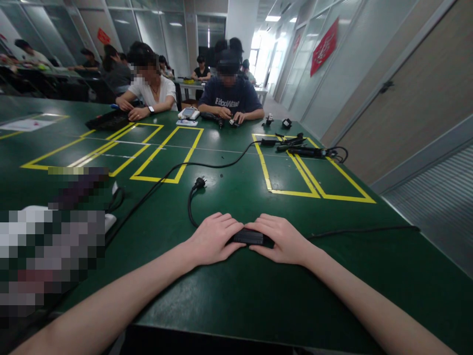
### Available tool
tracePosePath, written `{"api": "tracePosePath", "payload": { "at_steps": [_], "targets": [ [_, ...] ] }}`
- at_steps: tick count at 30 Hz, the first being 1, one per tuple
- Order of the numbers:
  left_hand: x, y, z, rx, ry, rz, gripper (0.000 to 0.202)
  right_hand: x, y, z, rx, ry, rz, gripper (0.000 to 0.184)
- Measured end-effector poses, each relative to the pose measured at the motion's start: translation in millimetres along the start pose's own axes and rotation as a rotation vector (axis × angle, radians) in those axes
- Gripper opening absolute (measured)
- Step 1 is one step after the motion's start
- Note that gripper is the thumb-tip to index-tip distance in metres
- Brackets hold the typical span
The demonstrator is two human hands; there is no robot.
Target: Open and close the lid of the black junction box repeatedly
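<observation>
Both forearms stretch forward over the green table [240, 301], palms down. The left hand [214, 237] and right hand [284, 240] lie flat, fingers loosely extended, resting on the ends of a small black rectangular plastic power block [248, 236] between them, not gripping it. A black cord with a plug [199, 184] curls just ahead of the left hand.
</observation>
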State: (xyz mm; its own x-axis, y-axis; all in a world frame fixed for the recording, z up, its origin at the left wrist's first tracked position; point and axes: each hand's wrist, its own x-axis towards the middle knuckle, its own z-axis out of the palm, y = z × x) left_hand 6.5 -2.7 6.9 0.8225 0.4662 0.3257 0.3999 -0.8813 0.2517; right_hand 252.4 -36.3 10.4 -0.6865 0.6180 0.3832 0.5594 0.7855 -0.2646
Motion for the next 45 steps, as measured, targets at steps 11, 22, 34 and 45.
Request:
{"api": "tracePosePath", "payload": {
  "at_steps": [11,22,34,45],
  "targets": [
    [-2.3,-0.5,6.1,-0.083,0.073,-0.01,0.03,0.6,-0.5,4.2,0.112,0.188,-0.019,0.029],
    [-1.3,0.9,7.0,-0.135,0.119,-0.007,0.029,-0.6,2.5,5.6,0.177,0.191,0.026,0.028],
    [-0.8,2.4,4.2,-0.175,0.107,0.0,0.017,-0.7,0.6,4.9,0.222,0.19,0.063,0.015],
    [-1.2,5.0,2.2,-0.171,0.159,0.014,0.019,0.4,-4.1,2.5,0.208,0.226,0.068,0.016]
  ]
}}
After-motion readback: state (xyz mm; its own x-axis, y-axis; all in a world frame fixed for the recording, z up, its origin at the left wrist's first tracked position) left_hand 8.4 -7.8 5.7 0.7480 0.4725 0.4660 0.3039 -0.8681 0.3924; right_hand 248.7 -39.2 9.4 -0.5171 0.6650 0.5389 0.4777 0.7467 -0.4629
